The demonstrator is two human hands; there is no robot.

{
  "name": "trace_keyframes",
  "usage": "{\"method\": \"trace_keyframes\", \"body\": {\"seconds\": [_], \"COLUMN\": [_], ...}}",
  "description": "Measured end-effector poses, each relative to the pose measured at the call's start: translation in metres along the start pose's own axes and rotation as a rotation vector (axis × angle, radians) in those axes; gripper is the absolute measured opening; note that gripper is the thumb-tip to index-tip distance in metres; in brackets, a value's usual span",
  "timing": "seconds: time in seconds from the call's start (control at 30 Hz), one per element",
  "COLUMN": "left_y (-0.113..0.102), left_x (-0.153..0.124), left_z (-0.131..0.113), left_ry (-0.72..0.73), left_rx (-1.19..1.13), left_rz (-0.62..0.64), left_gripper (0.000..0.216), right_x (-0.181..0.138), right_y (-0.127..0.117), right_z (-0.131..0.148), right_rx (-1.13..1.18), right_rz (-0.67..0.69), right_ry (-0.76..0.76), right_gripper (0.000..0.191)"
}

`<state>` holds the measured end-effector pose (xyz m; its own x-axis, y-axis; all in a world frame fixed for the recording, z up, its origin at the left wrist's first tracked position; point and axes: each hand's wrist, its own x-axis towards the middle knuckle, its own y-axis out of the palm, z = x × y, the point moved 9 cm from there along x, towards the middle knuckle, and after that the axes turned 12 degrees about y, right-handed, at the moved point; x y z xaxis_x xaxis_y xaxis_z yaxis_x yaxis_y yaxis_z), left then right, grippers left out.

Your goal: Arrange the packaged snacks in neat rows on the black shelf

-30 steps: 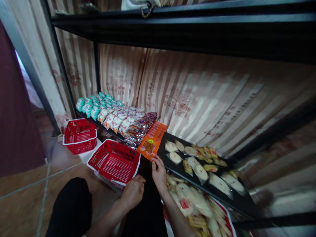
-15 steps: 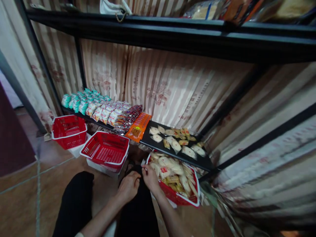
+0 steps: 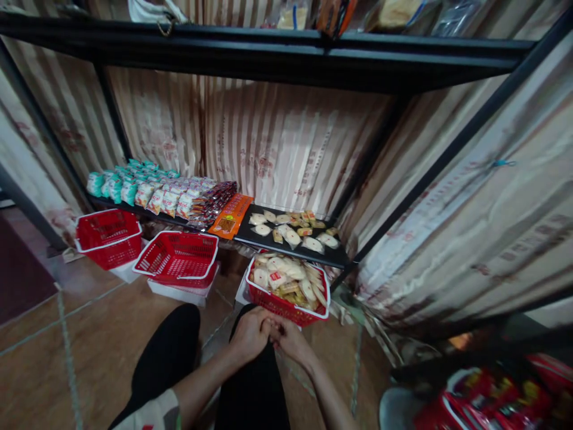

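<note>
My left hand (image 3: 250, 332) and my right hand (image 3: 290, 341) meet in front of my right knee, their curled fingers touching. Both are closed, and no thing shows in either. Just beyond them is a red basket (image 3: 286, 307) heaped with pale, round wrapped snacks (image 3: 286, 267) and smaller yellowish packets. On the black low shelf (image 3: 246, 234) behind it lie more pale wrapped rounds (image 3: 290, 236) and small yellow packets (image 3: 304, 232). An orange packet (image 3: 231, 216) is on the same shelf, left of them.
Two red baskets (image 3: 176, 254) with white rims stand at the left, with white boxes beneath. Rows of teal-and-white packets (image 3: 129, 179) fill the shelf's left part. Overhead runs a black upper shelf (image 3: 250, 45). Red packets (image 3: 487, 388) in a container are at the lower right.
My view has swung right and drawn back, bringing the red packets at the lower right into sight. My hands, slightly apart before, have come together with fingers touching.
</note>
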<state>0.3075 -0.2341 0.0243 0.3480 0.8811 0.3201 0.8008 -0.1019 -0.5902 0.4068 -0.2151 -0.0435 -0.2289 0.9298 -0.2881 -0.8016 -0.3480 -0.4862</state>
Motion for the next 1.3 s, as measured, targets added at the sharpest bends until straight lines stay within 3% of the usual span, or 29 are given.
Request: {"method": "trace_keyframes", "body": {"seconds": [0.1, 0.3, 0.5, 0.83, 1.0, 1.3], "left_y": [0.013, 0.009, 0.009, 0.028, 0.027, 0.033], "left_x": [0.002, -0.007, -0.004, 0.021, 0.048, 0.089], "left_z": [0.000, 0.018, 0.027, 0.042, 0.051, 0.134], "left_ry": [-0.002, -0.094, -0.109, -0.076, -0.030, -0.265], "left_rx": [-0.001, -0.008, -0.032, -0.075, -0.054, 0.060], "left_rz": [0.046, 0.046, 0.044, 0.132, 0.163, 0.246], "left_gripper": [0.030, 0.030, 0.031, 0.028, 0.027, 0.041], "right_x": [-0.001, 0.009, 0.019, 0.015, 0.025, 0.064], "right_y": [-0.026, -0.067, -0.080, -0.099, -0.098, -0.058], "right_z": [-0.018, -0.019, -0.016, -0.040, -0.038, -0.057], "right_rx": [-0.094, -0.211, -0.164, -0.148, -0.166, -0.092], "right_rz": [-0.107, -0.330, -0.406, -0.448, -0.437, -0.353], "right_ry": [0.000, 0.029, 0.016, 0.061, 0.084, 0.132], "right_gripper": [0.021, 0.028, 0.031, 0.035, 0.038, 0.035]}}
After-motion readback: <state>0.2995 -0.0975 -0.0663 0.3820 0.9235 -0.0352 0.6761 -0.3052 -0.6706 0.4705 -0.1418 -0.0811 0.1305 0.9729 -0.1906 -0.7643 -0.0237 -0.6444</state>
